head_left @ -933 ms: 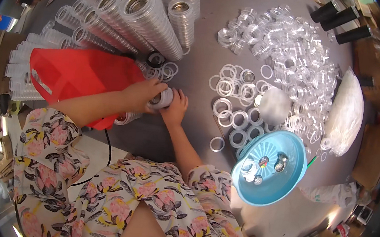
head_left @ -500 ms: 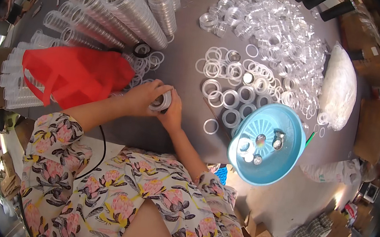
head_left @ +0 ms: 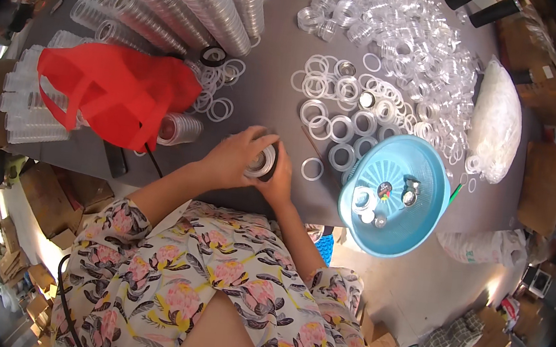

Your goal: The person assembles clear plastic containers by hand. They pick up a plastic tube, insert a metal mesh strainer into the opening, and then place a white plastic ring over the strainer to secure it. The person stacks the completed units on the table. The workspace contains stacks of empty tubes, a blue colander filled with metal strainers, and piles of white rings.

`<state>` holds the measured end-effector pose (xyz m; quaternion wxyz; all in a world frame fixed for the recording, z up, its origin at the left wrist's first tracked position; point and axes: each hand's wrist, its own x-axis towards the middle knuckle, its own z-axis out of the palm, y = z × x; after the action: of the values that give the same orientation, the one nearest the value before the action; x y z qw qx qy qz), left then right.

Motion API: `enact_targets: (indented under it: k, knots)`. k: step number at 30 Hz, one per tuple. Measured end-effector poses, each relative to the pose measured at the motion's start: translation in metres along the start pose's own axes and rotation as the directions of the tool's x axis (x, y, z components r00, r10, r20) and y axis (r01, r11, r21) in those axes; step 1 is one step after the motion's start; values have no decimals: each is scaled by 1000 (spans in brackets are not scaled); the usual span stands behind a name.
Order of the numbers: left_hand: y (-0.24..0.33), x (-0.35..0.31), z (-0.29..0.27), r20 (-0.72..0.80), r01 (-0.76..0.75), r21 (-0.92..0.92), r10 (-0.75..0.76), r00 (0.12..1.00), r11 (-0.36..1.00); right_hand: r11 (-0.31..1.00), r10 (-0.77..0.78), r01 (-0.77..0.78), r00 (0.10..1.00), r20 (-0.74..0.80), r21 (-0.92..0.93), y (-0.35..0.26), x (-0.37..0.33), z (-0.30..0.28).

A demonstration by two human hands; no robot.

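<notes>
Near the table's front edge, my left hand (head_left: 230, 159) and my right hand (head_left: 279, 182) are closed around a clear round plastic case (head_left: 262, 162) from its two sides. Its ringed round face points upward, and fingers cover part of the rim. Left of my hands, a short stack of clear round cases (head_left: 180, 129) lies on its side by a red cloth bag (head_left: 117, 83). Loose clear rings (head_left: 220, 109) lie just beyond. To the right of my right hand a single white ring (head_left: 312, 169) rests flat on the table.
Tall stacks of clear cases (head_left: 211, 8) fill the far left. A pile of clear plastic pieces (head_left: 403, 40) spreads over the far right, beside a full plastic bag (head_left: 496, 123). A blue basket (head_left: 429, 221) holding small shiny pieces overhangs the front edge. Scattered rings (head_left: 342, 157) lie left of it.
Both hands, still around the round case, have moved right and slightly nearer to me. The short stack beside the red bag now shows where my left arm was. The whole view has shifted slightly.
</notes>
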<state>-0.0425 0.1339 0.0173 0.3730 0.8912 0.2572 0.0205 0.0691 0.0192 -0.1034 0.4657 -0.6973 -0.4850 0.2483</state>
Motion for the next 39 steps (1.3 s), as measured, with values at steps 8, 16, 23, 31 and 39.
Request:
enact_targets:
  k: [8,16,23,31,39]
  knots:
    - [16,-31,-20,-370,-77,-271,-30,929,959,993,-113,111,991,64,41,-28,12,-11]
    - [-66,-101,110,-514,345,-282,-445,733,895,998,-62,60,995,75,29,-31,2,-11]
    - [-64,-64,111,-596,342,-41,-298,745,939,998,10,-9,1000,8,-65,-40,-17,-24]
    - [-81,-40,97,-686,309,-44,-253,682,950,996,-24,26,999,24,-88,-68,-24,-46]
    - [-9,-43,58,-530,-11,225,132,838,974,995,-91,86,990,-105,-49,-93,-20,-93]
